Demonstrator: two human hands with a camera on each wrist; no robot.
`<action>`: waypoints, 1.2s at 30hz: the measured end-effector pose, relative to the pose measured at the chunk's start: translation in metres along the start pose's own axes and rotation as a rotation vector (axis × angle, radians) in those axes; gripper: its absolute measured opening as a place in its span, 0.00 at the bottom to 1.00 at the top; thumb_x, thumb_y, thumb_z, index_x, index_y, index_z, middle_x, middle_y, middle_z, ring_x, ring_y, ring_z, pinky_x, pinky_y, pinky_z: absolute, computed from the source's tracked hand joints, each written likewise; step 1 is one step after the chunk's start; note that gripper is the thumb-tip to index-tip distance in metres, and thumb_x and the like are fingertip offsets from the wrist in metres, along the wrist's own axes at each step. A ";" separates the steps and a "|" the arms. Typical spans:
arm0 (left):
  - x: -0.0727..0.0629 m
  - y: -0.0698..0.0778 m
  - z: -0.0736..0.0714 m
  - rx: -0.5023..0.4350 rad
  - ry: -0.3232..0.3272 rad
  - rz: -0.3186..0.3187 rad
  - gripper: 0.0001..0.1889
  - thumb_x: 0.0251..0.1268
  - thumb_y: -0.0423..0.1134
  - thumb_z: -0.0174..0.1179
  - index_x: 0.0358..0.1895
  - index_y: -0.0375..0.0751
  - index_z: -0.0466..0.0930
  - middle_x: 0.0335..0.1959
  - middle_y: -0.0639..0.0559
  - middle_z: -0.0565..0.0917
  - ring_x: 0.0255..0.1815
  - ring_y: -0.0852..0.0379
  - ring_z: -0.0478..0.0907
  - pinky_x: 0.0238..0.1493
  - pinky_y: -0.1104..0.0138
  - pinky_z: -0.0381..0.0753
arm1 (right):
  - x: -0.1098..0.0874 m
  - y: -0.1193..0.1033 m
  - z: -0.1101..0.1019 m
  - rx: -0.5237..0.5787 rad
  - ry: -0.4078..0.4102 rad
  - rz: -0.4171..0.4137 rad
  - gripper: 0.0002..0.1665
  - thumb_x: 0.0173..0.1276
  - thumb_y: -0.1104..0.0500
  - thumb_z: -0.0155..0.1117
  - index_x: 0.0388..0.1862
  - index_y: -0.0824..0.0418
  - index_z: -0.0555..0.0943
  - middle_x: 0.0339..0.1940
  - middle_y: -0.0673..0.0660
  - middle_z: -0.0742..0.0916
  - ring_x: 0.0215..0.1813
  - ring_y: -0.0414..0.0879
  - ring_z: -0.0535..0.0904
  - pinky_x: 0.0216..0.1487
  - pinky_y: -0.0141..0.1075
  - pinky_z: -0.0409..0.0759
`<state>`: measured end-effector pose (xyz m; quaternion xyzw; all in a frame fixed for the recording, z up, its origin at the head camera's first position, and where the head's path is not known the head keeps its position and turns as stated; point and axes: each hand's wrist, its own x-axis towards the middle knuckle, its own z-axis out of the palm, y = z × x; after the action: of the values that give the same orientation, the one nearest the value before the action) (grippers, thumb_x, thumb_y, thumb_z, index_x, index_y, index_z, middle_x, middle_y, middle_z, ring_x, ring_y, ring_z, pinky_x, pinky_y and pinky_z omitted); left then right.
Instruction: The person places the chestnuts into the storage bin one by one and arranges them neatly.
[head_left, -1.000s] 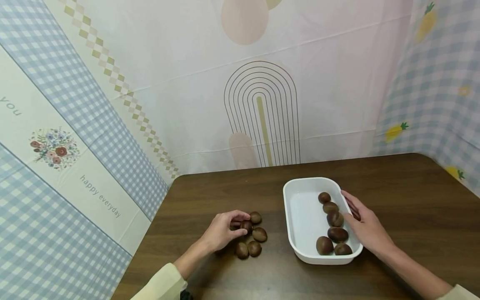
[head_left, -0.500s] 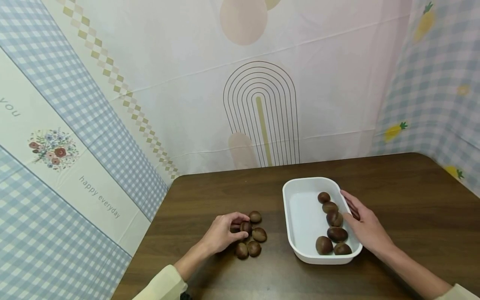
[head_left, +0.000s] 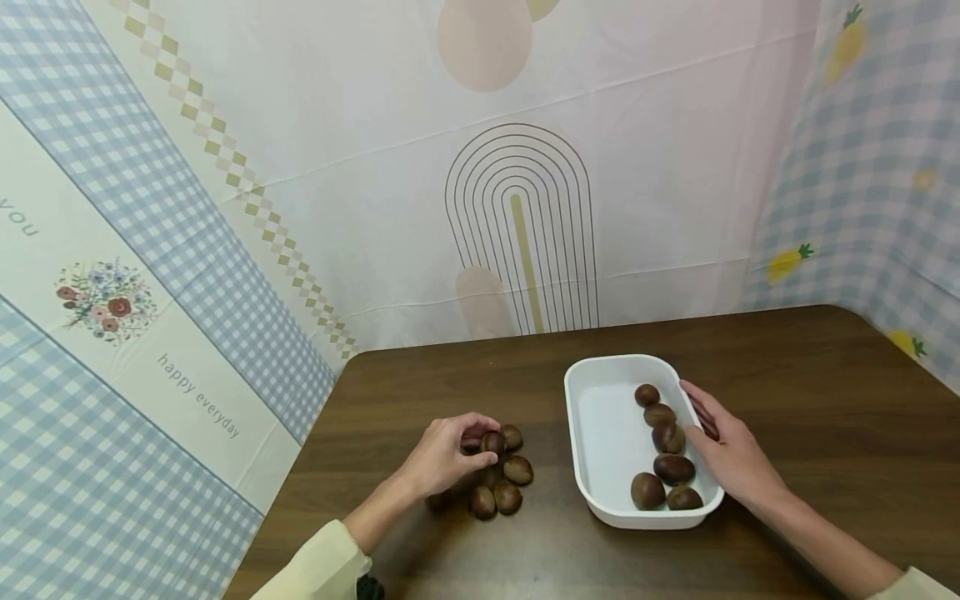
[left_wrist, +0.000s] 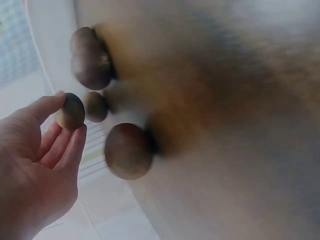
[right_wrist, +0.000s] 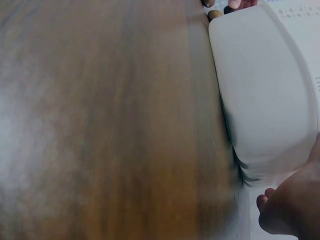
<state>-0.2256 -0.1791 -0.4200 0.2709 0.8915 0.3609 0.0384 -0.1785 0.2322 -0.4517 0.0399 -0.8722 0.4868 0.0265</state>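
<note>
My left hand (head_left: 444, 454) pinches a brown chestnut (head_left: 492, 442) between thumb and fingertips. In the left wrist view, the pinched chestnut (left_wrist: 71, 111) shows its paler end, with other chestnuts (left_wrist: 128, 151) just beyond. Several chestnuts (head_left: 518, 470) lie loosely grouped on the table under and beside this hand, some partly hidden by it. To the right stands a white rectangular dish (head_left: 611, 425) with several chestnuts (head_left: 673, 469) along its right side. My right hand (head_left: 731, 450) holds the dish's right side, thumb at the rim and fingers along the outer wall.
The dark wood table (head_left: 420, 383) reaches back to a pale printed cloth (head_left: 375, 208). Checked cloth (head_left: 187, 192) hangs on the left, and another checked cloth with pineapples (head_left: 862, 208) on the right.
My left hand has risen slightly with the pinched chestnut, showing more of a chestnut beneath. The right hand and the dish keep their place.
</note>
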 end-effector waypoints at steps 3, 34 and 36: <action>0.004 0.009 -0.004 -0.008 -0.001 0.016 0.20 0.67 0.36 0.72 0.61 0.41 0.83 0.57 0.52 0.88 0.58 0.54 0.87 0.60 0.63 0.86 | 0.000 0.000 0.000 -0.001 0.002 -0.001 0.38 0.86 0.57 0.48 0.88 0.56 0.50 0.83 0.72 0.63 0.79 0.71 0.64 0.70 0.65 0.69; 0.079 0.089 0.053 0.047 -0.107 0.256 0.20 0.66 0.37 0.73 0.60 0.40 0.84 0.54 0.53 0.89 0.54 0.69 0.85 0.56 0.80 0.81 | 0.000 0.000 0.001 0.029 -0.001 0.000 0.38 0.85 0.59 0.48 0.88 0.56 0.49 0.83 0.73 0.62 0.79 0.73 0.63 0.71 0.67 0.68; 0.084 0.090 0.060 0.090 -0.112 0.275 0.20 0.66 0.39 0.74 0.60 0.40 0.84 0.53 0.54 0.89 0.54 0.69 0.85 0.55 0.81 0.81 | 0.001 0.000 0.001 0.019 0.001 0.002 0.38 0.86 0.58 0.48 0.88 0.56 0.49 0.83 0.72 0.63 0.79 0.72 0.64 0.71 0.66 0.69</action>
<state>-0.2398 -0.0454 -0.3935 0.4114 0.8579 0.3067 0.0260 -0.1791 0.2316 -0.4518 0.0391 -0.8677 0.4949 0.0263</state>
